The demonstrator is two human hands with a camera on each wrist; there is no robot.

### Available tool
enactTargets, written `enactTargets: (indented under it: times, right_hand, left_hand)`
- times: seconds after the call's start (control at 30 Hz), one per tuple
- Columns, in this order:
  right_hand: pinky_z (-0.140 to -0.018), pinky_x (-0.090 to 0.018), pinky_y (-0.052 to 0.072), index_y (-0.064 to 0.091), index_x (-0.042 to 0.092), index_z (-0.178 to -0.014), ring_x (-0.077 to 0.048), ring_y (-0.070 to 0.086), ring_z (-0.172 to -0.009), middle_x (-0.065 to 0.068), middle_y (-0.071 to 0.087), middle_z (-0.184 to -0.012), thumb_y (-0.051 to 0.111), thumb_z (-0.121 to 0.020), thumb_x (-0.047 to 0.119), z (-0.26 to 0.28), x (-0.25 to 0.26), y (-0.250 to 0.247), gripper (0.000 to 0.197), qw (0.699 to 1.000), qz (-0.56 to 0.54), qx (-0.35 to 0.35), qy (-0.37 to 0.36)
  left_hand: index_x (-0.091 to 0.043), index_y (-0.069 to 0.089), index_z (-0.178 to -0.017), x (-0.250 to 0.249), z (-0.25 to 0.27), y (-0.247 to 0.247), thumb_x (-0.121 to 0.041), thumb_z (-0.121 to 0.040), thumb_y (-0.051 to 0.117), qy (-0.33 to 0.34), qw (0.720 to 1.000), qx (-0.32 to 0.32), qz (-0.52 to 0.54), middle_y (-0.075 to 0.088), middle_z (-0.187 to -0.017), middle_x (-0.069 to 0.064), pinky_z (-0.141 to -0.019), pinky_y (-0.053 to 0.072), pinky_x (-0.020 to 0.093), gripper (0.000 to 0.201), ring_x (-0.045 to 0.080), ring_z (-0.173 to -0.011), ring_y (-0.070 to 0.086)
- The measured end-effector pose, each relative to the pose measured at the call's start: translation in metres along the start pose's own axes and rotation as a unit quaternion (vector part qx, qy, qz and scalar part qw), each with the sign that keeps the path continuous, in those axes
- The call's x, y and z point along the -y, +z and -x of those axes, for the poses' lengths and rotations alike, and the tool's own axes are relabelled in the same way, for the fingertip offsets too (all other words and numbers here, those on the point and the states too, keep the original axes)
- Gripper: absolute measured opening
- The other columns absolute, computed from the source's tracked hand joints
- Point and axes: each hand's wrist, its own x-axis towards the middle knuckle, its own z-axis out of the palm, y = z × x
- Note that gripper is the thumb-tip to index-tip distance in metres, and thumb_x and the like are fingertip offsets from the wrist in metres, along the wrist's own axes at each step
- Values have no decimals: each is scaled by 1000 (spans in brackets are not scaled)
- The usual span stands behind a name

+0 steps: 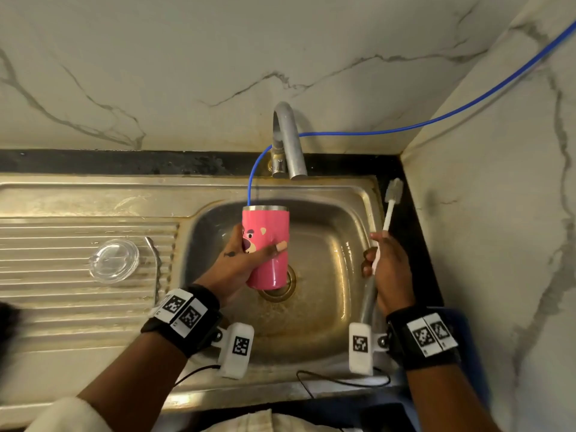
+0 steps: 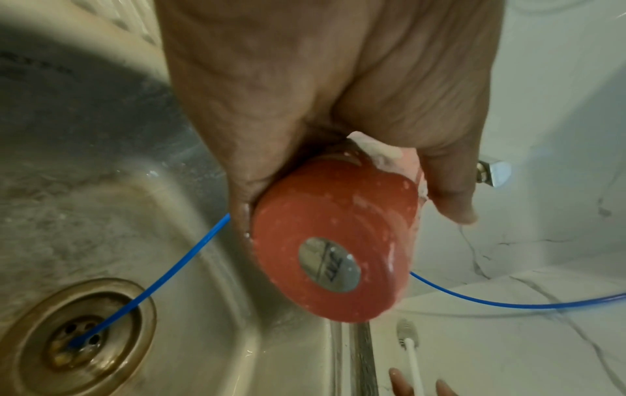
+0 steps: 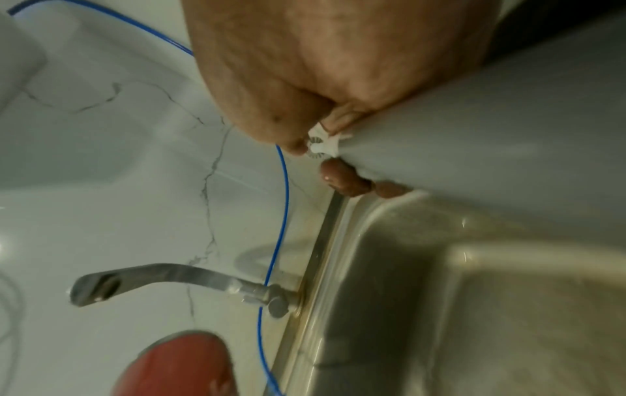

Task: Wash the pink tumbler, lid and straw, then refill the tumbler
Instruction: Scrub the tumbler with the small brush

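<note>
My left hand point(image 1: 246, 263) grips the pink tumbler point(image 1: 268, 244) by its side, mouth up and a little tilted, over the sink basin point(image 1: 336, 275). In the left wrist view its base point(image 2: 332, 241) is wet with bits of foam. My right hand point(image 1: 386, 266) holds a white bottle brush point(image 1: 389, 210) by the handle at the sink's right rim, bristles pointing away. A grey tube point(image 1: 369, 304) also runs down from that hand. The clear lid point(image 1: 113, 259) lies on the drainboard at left, with a slim rod point(image 1: 152, 266) beside it; I cannot tell which is the straw.
A steel faucet point(image 1: 288, 141) stands behind the basin, with no water visibly running. A thin blue hose point(image 1: 436, 121) comes along the marble wall, passes behind the tumbler and ends at the drain point(image 2: 78, 335). A marble side wall stands close on the right.
</note>
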Motion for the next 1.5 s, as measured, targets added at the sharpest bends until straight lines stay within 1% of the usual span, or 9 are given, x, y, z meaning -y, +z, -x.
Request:
enactTargets:
  times: [0.2, 0.3, 0.4, 0.5, 0.7, 0.97, 1.1, 1.23, 1.5]
  right_hand:
    - [-46, -24, 46, 61, 17, -124, -13, 53, -54, -3, 57, -72, 41, -108, -1, 41, -18, 10, 31, 989, -66, 128, 33]
    - [-40, -27, 45, 54, 40, -136, -16, 55, -46, -10, 65, -79, 41, -115, 19, 65, -26, 6, 32, 981, 75, 176, -32]
    - [-48, -21, 43, 46, 55, -148, -7, 50, -51, -10, 63, -75, 44, -113, 27, 81, -39, -8, 45, 946, 183, 226, -142]
    - [-65, -22, 50, 38, 55, -157, -12, 59, -64, -11, 58, -77, 43, -111, 34, 95, -47, -19, 51, 897, 237, 277, -249]
    - [-65, -39, 51, 34, 46, -163, -19, 49, -61, 5, 45, -68, 44, -113, 25, 112, -34, -2, 55, 851, 299, 301, -309]
    - [-54, -48, 45, 37, 48, -161, -27, 46, -52, -8, 43, -63, 43, -113, 27, 117, -3, 32, 53, 862, 318, 239, -316]
    - [-52, -45, 45, 38, 44, -162, -20, 43, -50, 0, 40, -61, 46, -112, 24, 121, -8, 41, 54, 854, 333, 238, -322]
    - [-49, -26, 37, 39, 37, -163, -9, 37, -47, 14, 34, -59, 49, -112, 18, 127, -16, 43, 56, 844, 344, 238, -337]
    - [-55, -14, 33, 36, 38, -164, -7, 44, -50, 20, 47, -64, 49, -111, 19, 123, -12, 53, 58, 841, 372, 223, -323]
  left_hand:
    - [-27, 59, -136, 2, 13, -2, -51, -65, 77, -35, 997, -29, 68, 67, -124, 22, -97, 55, 62, 77, 36, -104, 67]
    - [-19, 63, -130, 0, 20, -2, -44, -68, 81, -13, 996, -48, 73, 67, -102, 15, -80, 58, 46, 69, 24, -79, 69]
    - [-19, 63, -133, 4, 27, -2, -34, -81, 75, -3, 995, -46, 90, 77, -119, 9, -90, 63, 48, 56, 26, -106, 76]
    - [-19, 60, -137, 6, 33, -6, -34, -81, 75, -10, 994, -50, 98, 75, -123, 14, -87, 63, 50, 60, 30, -109, 75]
    - [-18, 54, -145, 9, 32, -15, -35, -79, 82, 5, 995, -30, 90, 71, -130, 18, -88, 63, 49, 74, 34, -116, 72]
    - [-34, 47, -144, 8, 30, -30, -29, -58, 91, 33, 996, 30, 71, 75, -123, 1, -85, 63, 40, 96, 21, -113, 74]
    - [-29, 43, -150, 8, 21, -43, -8, -67, 87, 47, 995, 43, 80, 73, -128, 6, -88, 62, 40, 96, 26, -116, 72]
    - [-23, 51, -146, 3, 18, -49, -14, -63, 94, 45, 996, 34, 68, 73, -128, 10, -83, 64, 38, 94, 25, -113, 74]
    - [-29, 48, -142, 8, 14, -45, -10, -66, 92, 22, 997, 29, 72, 69, -130, 9, -80, 64, 39, 90, 25, -115, 72]
